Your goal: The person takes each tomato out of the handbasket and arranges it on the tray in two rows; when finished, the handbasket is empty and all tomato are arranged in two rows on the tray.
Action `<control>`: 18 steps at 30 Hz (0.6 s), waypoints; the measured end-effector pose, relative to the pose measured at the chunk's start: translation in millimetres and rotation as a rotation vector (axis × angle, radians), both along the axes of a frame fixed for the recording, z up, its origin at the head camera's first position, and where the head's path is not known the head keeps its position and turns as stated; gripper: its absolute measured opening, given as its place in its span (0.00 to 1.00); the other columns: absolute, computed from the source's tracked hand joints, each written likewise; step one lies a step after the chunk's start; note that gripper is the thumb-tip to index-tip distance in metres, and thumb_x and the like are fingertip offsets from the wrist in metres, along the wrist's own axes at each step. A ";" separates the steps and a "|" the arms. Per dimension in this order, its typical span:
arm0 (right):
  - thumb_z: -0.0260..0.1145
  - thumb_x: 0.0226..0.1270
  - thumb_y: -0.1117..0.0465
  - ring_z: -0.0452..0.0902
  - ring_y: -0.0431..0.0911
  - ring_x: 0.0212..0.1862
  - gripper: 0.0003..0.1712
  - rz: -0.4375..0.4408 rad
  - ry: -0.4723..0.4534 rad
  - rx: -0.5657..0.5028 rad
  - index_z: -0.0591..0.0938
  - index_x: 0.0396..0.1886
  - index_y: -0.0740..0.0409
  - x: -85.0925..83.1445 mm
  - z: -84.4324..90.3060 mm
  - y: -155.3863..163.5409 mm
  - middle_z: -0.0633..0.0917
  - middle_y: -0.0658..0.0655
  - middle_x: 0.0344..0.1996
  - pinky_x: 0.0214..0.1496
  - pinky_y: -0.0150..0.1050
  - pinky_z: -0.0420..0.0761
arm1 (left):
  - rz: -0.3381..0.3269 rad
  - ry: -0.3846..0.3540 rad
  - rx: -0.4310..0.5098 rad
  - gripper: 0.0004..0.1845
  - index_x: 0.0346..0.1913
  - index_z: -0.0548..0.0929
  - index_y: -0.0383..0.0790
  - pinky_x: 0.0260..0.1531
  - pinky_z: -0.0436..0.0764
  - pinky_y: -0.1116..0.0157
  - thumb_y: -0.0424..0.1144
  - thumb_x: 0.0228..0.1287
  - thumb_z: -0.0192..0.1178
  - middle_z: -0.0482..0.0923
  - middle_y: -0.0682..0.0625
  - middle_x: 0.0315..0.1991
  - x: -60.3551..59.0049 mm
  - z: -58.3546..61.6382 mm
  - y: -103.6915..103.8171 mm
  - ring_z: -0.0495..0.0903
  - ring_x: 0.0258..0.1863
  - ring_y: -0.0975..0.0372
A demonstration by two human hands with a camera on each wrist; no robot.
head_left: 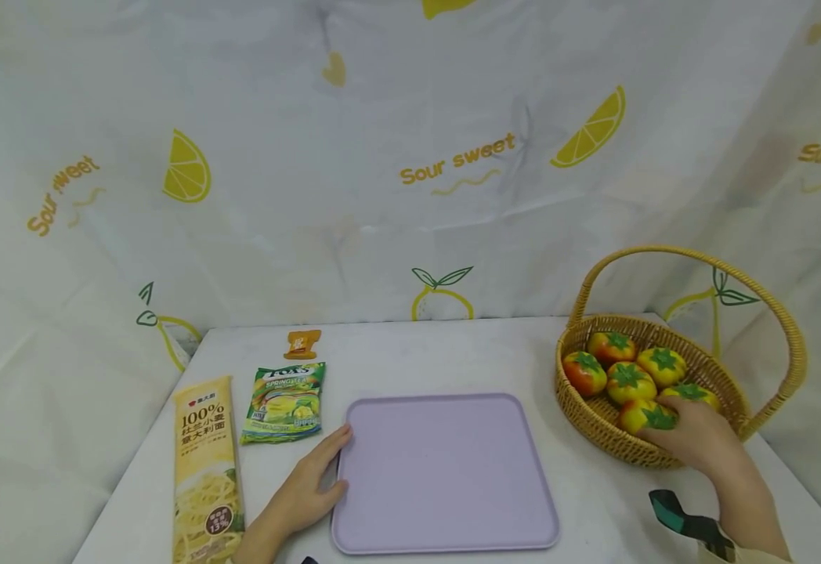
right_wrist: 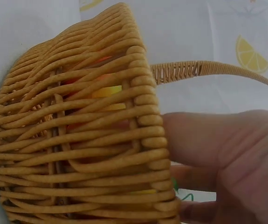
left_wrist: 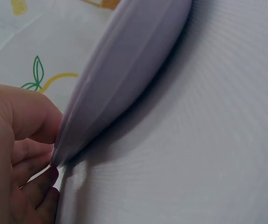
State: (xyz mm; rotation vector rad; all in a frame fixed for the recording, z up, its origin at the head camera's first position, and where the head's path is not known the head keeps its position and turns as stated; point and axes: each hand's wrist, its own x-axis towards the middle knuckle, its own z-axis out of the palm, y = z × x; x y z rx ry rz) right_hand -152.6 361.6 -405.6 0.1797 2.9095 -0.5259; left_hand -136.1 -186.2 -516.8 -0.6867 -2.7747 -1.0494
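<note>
Fingers of the right hand [head_left: 699,440] are curled over the nearest toy tomato [head_left: 646,415] at the near edge of the wicker basket [head_left: 749,411], so the grip is taken to be closing on that fruit, though the fingertips themselves are hidden in the head view and the right wrist view shows only the basket wall. A good lift would be made by wrapping the tomato from above and raising it straight up until the rim is cleared, since the tall handle [head_left: 685,254] arches across the far side and four other tomatoes [head_left: 629,380] lie touching or just beside it and could be dragged along. The left hand [head_left: 308,489] is laid against the left edge of the lilac tray [head_left: 446,470], thumb and fingers pinching its rim, which should be kept steady on the counter [head_left: 580,501]. Left of the tray, a pasta packet [head_left: 206,470], a green snack bag [head_left: 285,401] and a small orange clip [head_left: 302,343] lie well apart from the work.
</note>
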 end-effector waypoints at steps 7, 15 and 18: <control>0.63 0.60 0.40 0.61 0.77 0.52 0.49 0.010 0.169 -0.061 0.62 0.65 0.75 7.6 3.3 -3.4 0.61 0.87 0.56 0.46 0.74 0.69 | 0.000 0.034 -0.007 0.38 0.67 0.68 0.38 0.66 0.66 0.53 0.34 0.48 0.63 0.65 0.48 0.69 1.0 -0.4 -0.7 0.65 0.68 0.55; 0.67 0.59 0.47 0.59 0.74 0.54 0.46 0.014 0.382 -0.190 0.61 0.69 0.68 15.9 1.8 -28.7 0.61 0.80 0.59 0.43 0.74 0.68 | -0.015 0.028 -0.009 0.38 0.68 0.67 0.37 0.67 0.65 0.52 0.32 0.48 0.62 0.64 0.46 0.70 -0.2 -1.6 -0.3 0.64 0.68 0.53; 0.69 0.58 0.49 0.62 0.69 0.54 0.44 0.047 0.446 -0.239 0.64 0.68 0.66 16.9 3.3 -42.1 0.64 0.75 0.58 0.44 0.64 0.74 | -0.018 0.020 0.000 0.37 0.68 0.67 0.37 0.67 0.64 0.51 0.32 0.49 0.62 0.63 0.46 0.70 -0.2 -1.1 0.6 0.64 0.68 0.53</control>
